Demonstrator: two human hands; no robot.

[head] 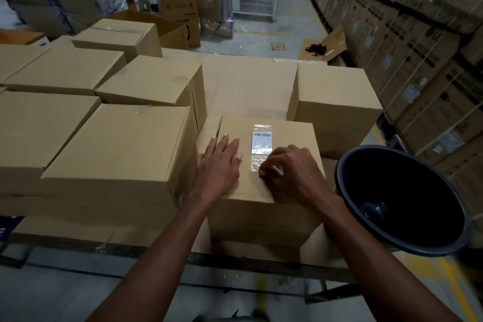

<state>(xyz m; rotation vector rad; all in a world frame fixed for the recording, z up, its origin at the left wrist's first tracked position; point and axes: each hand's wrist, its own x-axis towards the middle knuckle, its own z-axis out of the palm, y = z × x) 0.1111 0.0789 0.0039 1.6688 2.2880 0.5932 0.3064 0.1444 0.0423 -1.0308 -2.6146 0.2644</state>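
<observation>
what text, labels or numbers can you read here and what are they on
Nothing here reads as words or numbers.
label under clear tape on the small box: a barcode along its top, print below it too small to read.
open carton at the back: dark print, blurred.
stacked cartons on the right: dark print and white stickers, blurred.

Brown carton [264,191], white barcoded label [262,141], dark blue bin [366,165]
</observation>
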